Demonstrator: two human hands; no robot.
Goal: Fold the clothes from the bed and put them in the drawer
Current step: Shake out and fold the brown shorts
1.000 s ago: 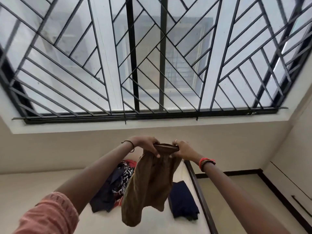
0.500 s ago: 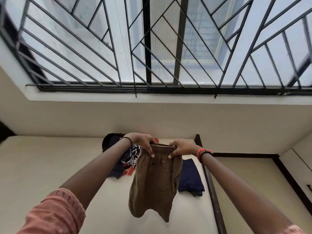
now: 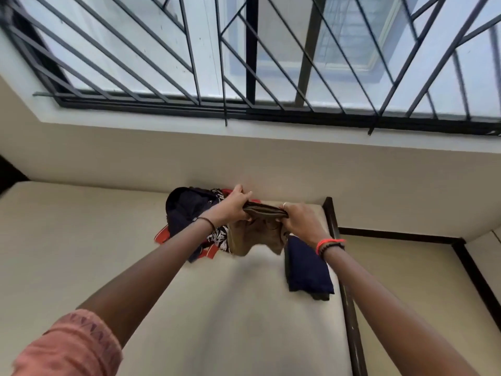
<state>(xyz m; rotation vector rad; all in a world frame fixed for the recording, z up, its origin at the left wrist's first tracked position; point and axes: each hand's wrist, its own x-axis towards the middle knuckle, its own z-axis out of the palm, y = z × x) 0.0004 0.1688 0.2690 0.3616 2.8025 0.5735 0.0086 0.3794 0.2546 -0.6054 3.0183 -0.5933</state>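
A pair of brown shorts hangs low over the bed, held by its waistband. My left hand grips the waistband's left end and my right hand grips its right end. The legs of the shorts reach down to the cream mattress. Behind my left arm lies a heap of unfolded clothes, dark blue, red and black-and-white patterned. A folded dark blue garment lies at the bed's right edge. The drawer is not in view.
The bed's dark wooden frame runs along its right side, with cream floor beyond it. A beige wall and a large window with a black metal grille stand behind the bed. A cabinet edge shows at far right.
Both hands have lowered the brown shorts from mid-air toward the mattress, and the legs now touch the bed. The view has tilted downward.
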